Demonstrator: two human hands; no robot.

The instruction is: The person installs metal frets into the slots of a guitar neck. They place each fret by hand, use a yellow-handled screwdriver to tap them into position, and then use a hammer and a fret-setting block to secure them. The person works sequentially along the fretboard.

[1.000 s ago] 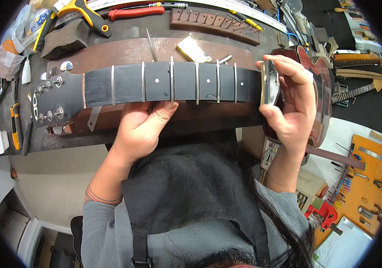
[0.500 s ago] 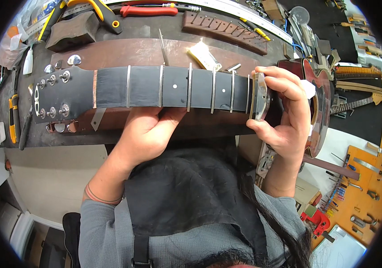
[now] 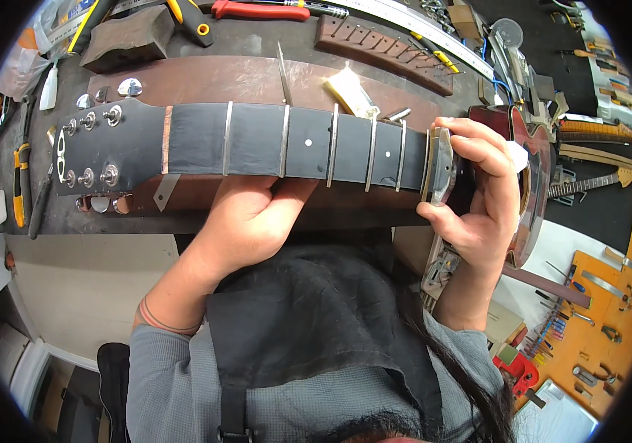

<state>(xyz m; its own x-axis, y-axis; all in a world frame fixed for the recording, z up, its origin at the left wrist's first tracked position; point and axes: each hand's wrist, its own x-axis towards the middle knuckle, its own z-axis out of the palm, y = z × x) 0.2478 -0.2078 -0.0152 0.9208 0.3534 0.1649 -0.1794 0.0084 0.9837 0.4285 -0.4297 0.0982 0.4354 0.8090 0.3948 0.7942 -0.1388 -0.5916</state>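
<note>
A guitar neck with a black fretboard (image 3: 257, 140) lies across the bench, its headstock (image 3: 128, 129) with metal tuners at the left. My left hand (image 3: 246, 221) is wrapped around the neck from below near the middle frets, its fingertips hidden underneath. Between the thumb and fingers of my right hand (image 3: 486, 181) is a shiny flat metal piece (image 3: 444, 168), set crosswise over the upper frets; its exact kind is unclear. Just beyond that hand sits the red guitar body (image 3: 540, 159), partly covered by the hand and some white material.
Behind the neck are a dark block (image 3: 128, 40), a drilled wooden rack (image 3: 382, 52) with thin pins, and red-handled pliers (image 3: 260, 10). Yellow-and-black pliers (image 3: 21, 184) lie at left. More guitar necks (image 3: 596, 181) and a tool board (image 3: 604, 317) stand at right.
The neck and hands appear slightly farther right, while the bench things shift a little too, so the view has moved. Both hands keep the same grip.
</note>
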